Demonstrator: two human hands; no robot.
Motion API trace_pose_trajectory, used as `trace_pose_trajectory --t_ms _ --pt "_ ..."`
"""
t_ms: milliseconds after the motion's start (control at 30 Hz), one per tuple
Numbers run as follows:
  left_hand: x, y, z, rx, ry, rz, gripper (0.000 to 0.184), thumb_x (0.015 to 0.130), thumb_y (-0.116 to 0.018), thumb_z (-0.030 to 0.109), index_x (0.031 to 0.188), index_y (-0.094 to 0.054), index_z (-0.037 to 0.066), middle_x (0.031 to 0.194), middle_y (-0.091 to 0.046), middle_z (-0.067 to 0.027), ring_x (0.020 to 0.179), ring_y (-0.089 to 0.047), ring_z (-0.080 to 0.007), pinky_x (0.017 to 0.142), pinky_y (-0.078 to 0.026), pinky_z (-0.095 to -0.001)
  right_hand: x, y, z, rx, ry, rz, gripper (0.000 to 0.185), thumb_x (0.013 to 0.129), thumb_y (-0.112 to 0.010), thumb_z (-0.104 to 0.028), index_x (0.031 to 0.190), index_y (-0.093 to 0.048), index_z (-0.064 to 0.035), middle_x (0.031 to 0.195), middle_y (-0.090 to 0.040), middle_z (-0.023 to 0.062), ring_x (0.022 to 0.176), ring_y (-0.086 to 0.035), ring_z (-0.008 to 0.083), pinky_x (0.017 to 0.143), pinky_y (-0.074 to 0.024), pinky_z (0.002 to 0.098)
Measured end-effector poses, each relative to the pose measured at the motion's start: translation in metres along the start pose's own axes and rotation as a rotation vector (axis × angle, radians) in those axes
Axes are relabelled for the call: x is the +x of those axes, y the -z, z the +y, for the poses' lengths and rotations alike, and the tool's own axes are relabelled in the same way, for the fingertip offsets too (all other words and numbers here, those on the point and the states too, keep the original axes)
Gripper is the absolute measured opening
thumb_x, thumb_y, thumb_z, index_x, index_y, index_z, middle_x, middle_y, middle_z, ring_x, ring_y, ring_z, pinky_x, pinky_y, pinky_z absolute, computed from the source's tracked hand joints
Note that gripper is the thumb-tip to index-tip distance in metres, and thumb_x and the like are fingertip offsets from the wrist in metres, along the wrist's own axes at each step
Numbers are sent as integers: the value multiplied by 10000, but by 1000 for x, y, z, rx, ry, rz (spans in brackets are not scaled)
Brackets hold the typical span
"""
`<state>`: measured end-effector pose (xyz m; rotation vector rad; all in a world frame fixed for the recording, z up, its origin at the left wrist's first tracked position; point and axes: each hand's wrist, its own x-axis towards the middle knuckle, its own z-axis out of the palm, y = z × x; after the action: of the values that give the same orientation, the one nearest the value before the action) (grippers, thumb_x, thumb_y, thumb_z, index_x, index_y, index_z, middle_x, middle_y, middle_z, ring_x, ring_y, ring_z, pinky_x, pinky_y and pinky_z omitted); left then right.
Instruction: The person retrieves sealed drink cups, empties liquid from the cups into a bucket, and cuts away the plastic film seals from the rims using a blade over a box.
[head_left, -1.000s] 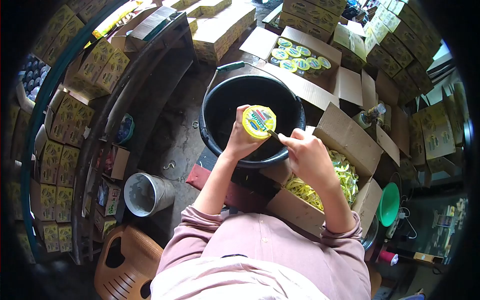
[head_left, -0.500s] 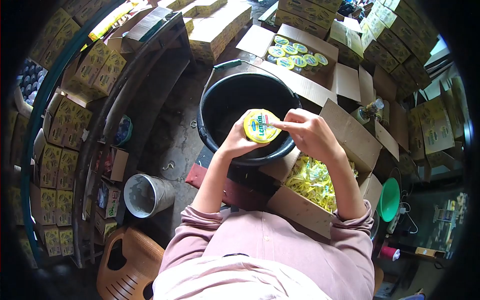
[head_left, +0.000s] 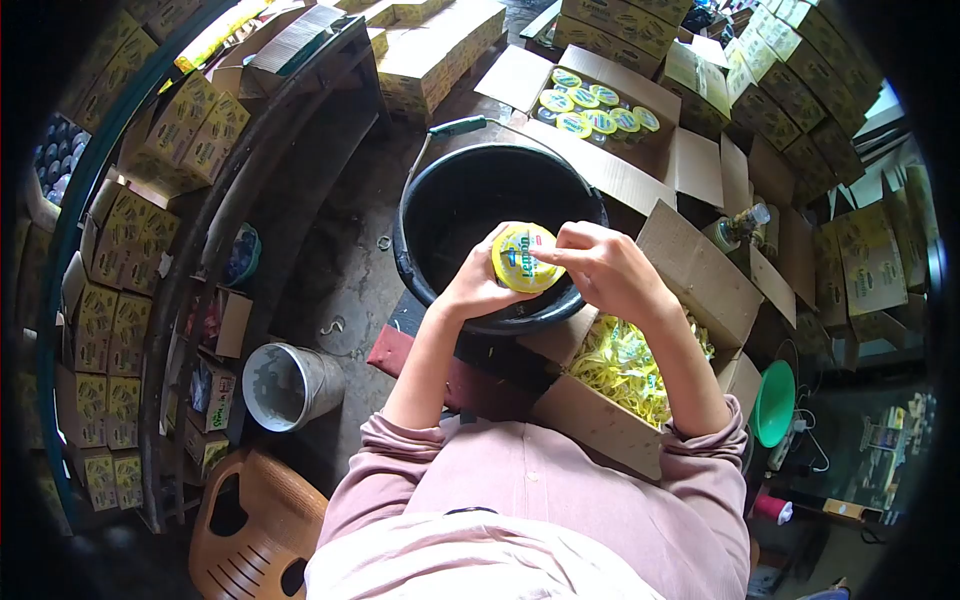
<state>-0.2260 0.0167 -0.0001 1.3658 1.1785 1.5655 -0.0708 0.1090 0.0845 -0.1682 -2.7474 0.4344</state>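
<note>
At the bottom of the frame is the person's pink shirt (head_left: 520,475), with a brown chair (head_left: 285,490) at lower left. Mid-frame, the left hand (head_left: 474,280) is closed around a cup (head_left: 527,262), its yellow-rimmed printed lid facing up. The right hand (head_left: 618,268) has its fingers curled and the index finger reaching onto the lid; whether it grips anything is hidden. The cup is above the mouth of a black bucket (head_left: 440,195). Right of centre, below the right hand, an open box (head_left: 590,420) holds yellow strips (head_left: 625,365). A pale bucket (head_left: 328,385) is at left, a green bowl (head_left: 776,400) at right. Beyond the black bucket, toward the top, another open carton (head_left: 700,165) holds lidded cups (head_left: 600,120). Printed boxes (head_left: 440,55) fill the upper edge.
</note>
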Motion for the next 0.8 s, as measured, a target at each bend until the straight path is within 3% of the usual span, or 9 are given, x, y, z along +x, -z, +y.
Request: trace_pose_trajectory --t_ms 367,467,633,800 --pt "2 0 -5 92 -21 -3 545 583 -764 114 1049 -492 34 958 -577 -73 893 -571 -150 785 -463 -272 3 6 3 -132 5 -155 310 708 -556 -10 973 -645 -144 805 -550 70 761 -576 220 651 -494 342" --pt "2 -1 -1 48 72 -53 585 586 -773 104 1089 -478 44 998 -561 -56 931 -542 -129 841 -438 -269 6 -5 4 -170 70 -165 303 702 -558 -15 974 -642 -119 831 -556 73 794 -574 216 672 -493 333" --pt "2 -2 -3 88 6 -29 543 591 -760 104 1053 -482 41 961 -572 -63 895 -557 -133 799 -454 -267 2 -1 14 -177 59 -177 294 697 -553 -31 965 -646 -110 829 -556 69 801 -571 210 677 -490 320" --pt "4 -4 -1 110 23 -8 527 592 -757 93 1035 -478 37 943 -580 -73 880 -567 -139 791 -458 -269 -22 11 30 -138 -32 -74 342 697 -528 9 950 -662 -178 717 -537 54 640 -564 219 582 -483 331"
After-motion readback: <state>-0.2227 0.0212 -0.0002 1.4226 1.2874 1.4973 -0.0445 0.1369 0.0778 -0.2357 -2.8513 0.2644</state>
